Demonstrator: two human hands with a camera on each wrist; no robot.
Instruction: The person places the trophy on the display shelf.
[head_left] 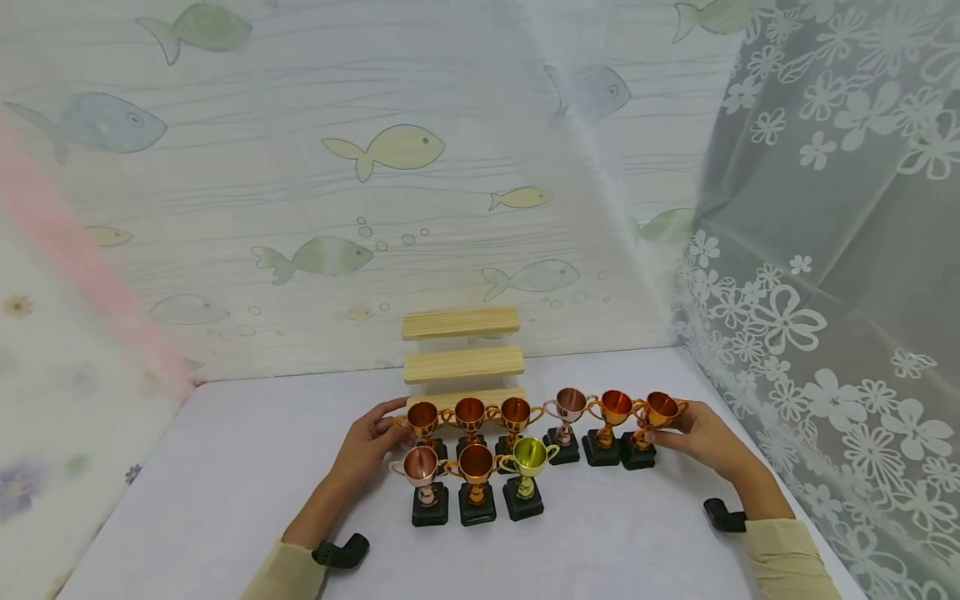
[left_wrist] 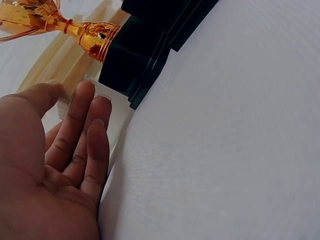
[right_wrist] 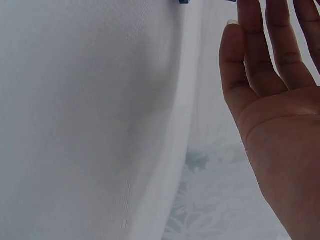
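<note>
We keep our left hand open beside the leftmost trophy and our right hand flat against the rightmost trophy, bracketing the row on the counter.

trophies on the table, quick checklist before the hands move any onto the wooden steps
1. All nine trophies upright: ok.
2. Left hand free: ok, fingers straight beside the back row's leftmost trophy.
3. Right hand free: ok, fingers straight at the rightmost trophy.
4. Upper two treads of the wooden steps bare: ok.
5. Lowest tread clear: cannot tell, trophies hide it.
6. Front row clear of both hands, green trophy included: ok.
</note>
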